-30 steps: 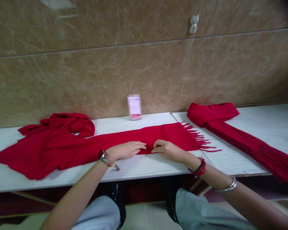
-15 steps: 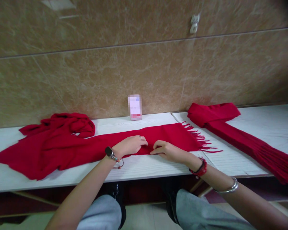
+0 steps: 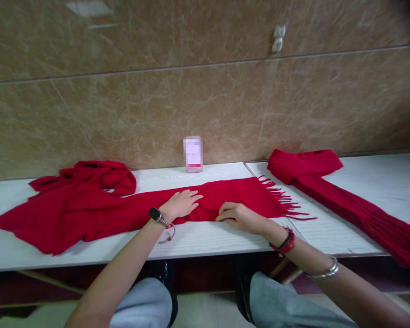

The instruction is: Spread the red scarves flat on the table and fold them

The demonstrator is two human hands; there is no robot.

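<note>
A long red scarf (image 3: 123,207) lies stretched along the white table (image 3: 205,237), its fringed end (image 3: 287,202) to the right and its other end bunched in a heap (image 3: 95,177) at the left. My left hand (image 3: 181,204) rests flat on the scarf's middle with fingers stretched out. My right hand (image 3: 237,215) sits at the scarf's near edge, fingers curled and pinching the fabric there.
A second red scarf (image 3: 345,200) lies folded lengthwise across the right table, running off its front edge. A small pale card (image 3: 193,154) stands against the brown tiled wall. My knees show below the table's front edge.
My left hand has slid left and a little away from me across the scarf and flattened out. My right hand stays at the near edge.
</note>
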